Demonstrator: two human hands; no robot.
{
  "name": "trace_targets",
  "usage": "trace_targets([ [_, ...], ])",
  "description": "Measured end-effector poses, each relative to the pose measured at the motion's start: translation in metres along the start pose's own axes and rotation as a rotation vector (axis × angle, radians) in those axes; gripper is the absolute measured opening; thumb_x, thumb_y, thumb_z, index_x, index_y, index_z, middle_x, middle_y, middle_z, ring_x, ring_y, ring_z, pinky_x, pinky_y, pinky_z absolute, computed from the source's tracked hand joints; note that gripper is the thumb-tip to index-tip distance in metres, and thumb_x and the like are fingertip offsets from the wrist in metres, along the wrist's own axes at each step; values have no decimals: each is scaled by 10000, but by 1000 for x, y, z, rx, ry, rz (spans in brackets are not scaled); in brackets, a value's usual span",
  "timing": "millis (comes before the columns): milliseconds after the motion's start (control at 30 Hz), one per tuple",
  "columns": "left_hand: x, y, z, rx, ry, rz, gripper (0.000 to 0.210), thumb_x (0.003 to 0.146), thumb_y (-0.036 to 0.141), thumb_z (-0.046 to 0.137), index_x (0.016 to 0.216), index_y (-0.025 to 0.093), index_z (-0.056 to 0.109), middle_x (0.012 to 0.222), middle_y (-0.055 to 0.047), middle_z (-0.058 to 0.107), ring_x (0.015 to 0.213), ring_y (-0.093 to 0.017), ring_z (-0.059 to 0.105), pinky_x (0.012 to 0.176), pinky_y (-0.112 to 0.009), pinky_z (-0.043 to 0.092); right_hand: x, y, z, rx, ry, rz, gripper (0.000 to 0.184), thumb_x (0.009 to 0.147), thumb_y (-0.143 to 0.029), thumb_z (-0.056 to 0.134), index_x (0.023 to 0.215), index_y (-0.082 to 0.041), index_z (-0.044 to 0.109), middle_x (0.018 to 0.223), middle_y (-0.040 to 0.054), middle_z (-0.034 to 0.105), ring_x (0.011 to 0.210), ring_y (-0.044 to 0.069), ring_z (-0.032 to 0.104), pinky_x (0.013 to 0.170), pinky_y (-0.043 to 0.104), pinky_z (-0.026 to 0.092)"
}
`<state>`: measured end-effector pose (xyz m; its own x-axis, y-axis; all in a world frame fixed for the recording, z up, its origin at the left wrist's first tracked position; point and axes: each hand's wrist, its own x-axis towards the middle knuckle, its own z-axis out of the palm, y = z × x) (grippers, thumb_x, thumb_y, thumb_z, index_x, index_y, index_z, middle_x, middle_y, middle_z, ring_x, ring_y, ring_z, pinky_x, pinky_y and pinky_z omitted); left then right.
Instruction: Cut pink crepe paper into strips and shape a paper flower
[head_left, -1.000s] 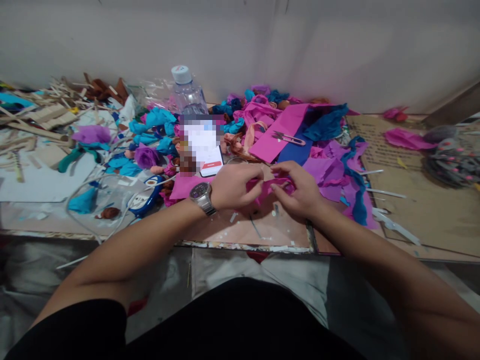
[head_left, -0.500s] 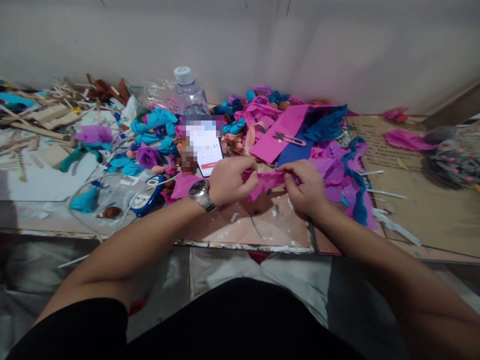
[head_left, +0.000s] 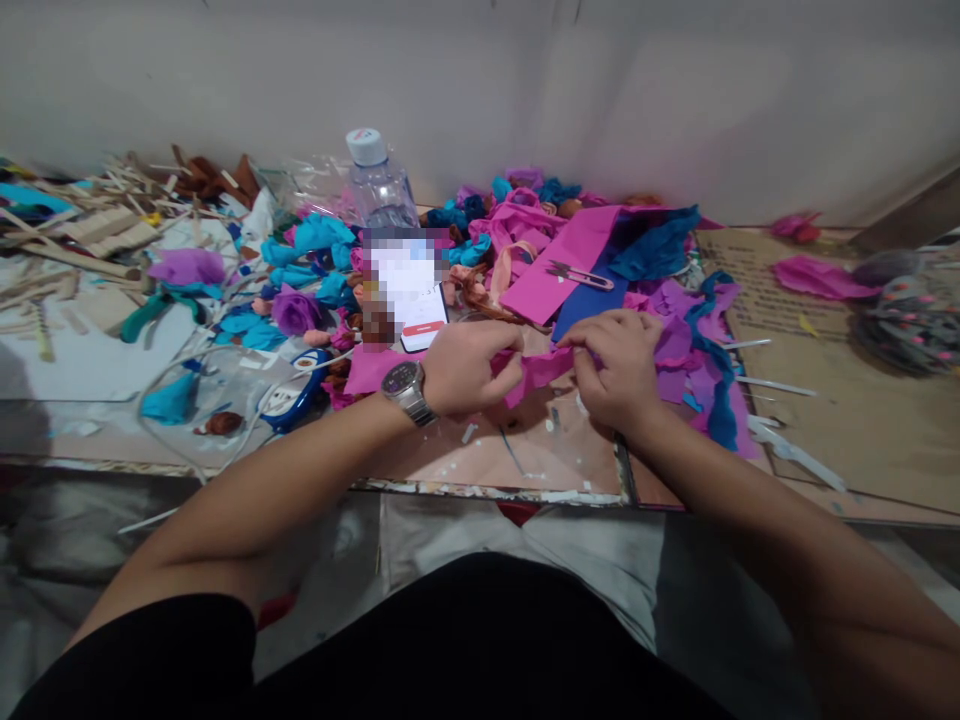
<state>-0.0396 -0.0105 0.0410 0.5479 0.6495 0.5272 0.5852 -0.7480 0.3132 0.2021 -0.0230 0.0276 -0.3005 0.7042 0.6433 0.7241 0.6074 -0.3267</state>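
A strip of magenta crepe paper (head_left: 541, 372) stretches between my two hands, just above the near part of the table. My left hand (head_left: 469, 368), below a wristwatch, pinches its left end between thumb and curled fingers. At the other end my right hand (head_left: 616, 365) grips the strip's upper edge with thumb and forefinger. Behind the hands lie a flat magenta crepe sheet (head_left: 559, 268) and a blue sheet (head_left: 589, 305), with thread snips (head_left: 581, 276) resting across them. A lit phone (head_left: 422, 320) leans just beyond my left hand.
A capped plastic bottle (head_left: 382, 195) stands near the wall. Crumpled blue and purple crepe pieces and a blue-and-white device (head_left: 296, 390) with a cable lie left. Wooden sticks (head_left: 97, 230) heap at far left. Cardboard (head_left: 840, 420) and a dark bundle with pink dots (head_left: 911, 325) are at right.
The magenta strip stays held between both hands. My right hand has shifted slightly, its fingers spreading a little more; my left hand has moved very slightly right.
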Motion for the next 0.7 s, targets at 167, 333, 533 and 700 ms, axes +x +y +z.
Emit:
trace_targets([
  [167,1,3,2,-25,1,19,173,934,278,575,932,194,726,840,-37,747,746,-179,683,653,-309,410,-1,4,5,-72,-116,29,261,942,-131,550,1093,-254,723,1154,49,771,1124,340,598,989,564,314],
  [333,1,2,3,-1,-31,-6,218,962,324,568,929,183,731,864,-48,761,767,-191,704,665,-312,431,-2,2,8,-17,-192,-15,285,984,-167,531,1203,-224,705,1229,98,739,1186,321,596,997,522,347],
  [533,1,1,5,-68,-61,41,238,995,307,551,1045,180,746,941,-58,786,834,-186,726,734,-298,485,-2,-5,8,110,-174,-167,217,977,-268,626,1182,-225,682,1207,96,743,1152,298,632,1011,499,386],
  [700,2,2,3,-107,-75,41,223,986,318,583,1008,177,755,918,-50,794,779,-181,711,705,-295,476,-2,-4,8,101,-149,-154,101,1007,-305,629,1043,-234,692,1044,62,774,1056,277,646,1020,494,384],
])
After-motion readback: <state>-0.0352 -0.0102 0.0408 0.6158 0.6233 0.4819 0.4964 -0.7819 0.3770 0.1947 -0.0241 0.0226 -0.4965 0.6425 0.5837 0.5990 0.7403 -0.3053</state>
